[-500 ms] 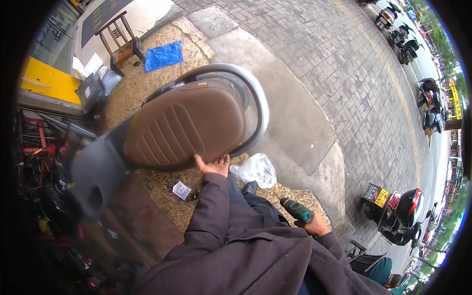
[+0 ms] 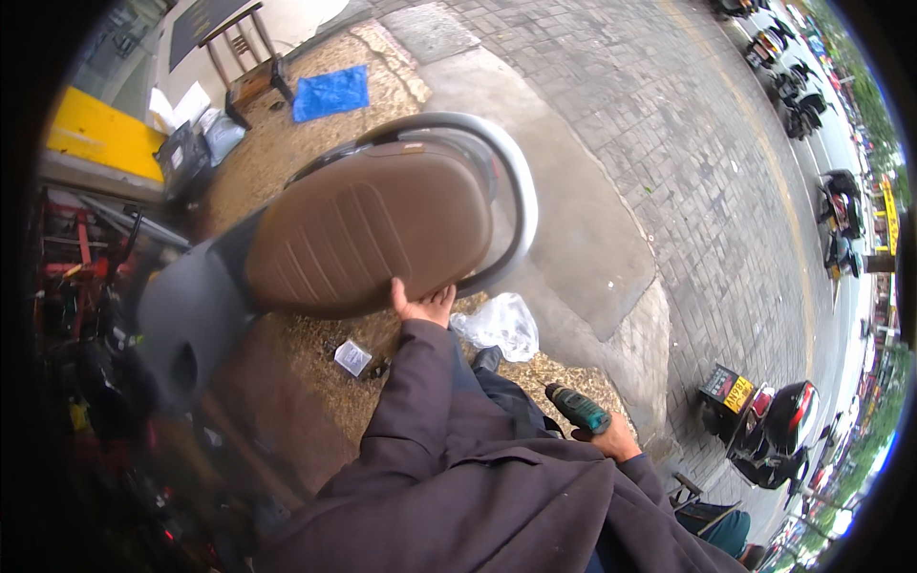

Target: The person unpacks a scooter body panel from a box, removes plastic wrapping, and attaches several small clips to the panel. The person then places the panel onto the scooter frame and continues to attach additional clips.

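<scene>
Outside on gravel by a paved walkway, left hand (image 2: 420, 304) is pressed flat against the lower edge of a brown scooter seat (image 2: 368, 229), fingers spread wide, not closed around it. Seat sits on the grey scooter body (image 2: 191, 315), chrome grab rail (image 2: 516, 201) curving round its rear. Right hand (image 2: 611, 439) has its grip closed on a green cordless drill (image 2: 578, 409), held low beside the knee. Seat looks padded, vinyl-smooth, likely bulky and a bit slippery; best held by the rim underneath. Clear plastic bag (image 2: 499, 325) and small white packet (image 2: 351, 357) lie on the gravel nearby.
</scene>
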A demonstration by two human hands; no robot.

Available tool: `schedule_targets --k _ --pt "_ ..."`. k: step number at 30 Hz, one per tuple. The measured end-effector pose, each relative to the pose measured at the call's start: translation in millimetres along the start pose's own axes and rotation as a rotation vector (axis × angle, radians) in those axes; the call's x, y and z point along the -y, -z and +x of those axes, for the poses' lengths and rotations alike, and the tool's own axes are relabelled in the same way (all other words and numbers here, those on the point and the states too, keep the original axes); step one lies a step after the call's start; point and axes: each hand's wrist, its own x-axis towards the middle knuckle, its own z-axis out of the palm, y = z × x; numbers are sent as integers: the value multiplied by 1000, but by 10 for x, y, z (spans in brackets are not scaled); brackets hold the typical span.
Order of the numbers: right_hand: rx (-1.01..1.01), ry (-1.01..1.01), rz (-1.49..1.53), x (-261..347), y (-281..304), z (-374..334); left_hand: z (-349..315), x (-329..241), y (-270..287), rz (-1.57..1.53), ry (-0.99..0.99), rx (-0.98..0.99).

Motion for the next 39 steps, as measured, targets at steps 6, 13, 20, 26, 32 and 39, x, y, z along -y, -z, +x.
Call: schedule_targets --k 6,13,20,26,32,39 --pt "4 164 91 -171 -98 119 -43 -39 -7 34 3 24" --pt "23 144 81 -192 -75 182 -58 10 -80 20 -64 -77" --pt "13 187 46 92 23 156 -55 67 -102 -23 -96 -79" --pt "27 133 42 55 23 111 -65 133 -139 -70 -147 -104" --pt "34 65 -37 -144 -12 101 -10 134 -150 -89 -234 -212" --pt "44 122 53 -46 52 -91 -51 -65 -36 -26 -121 -44"
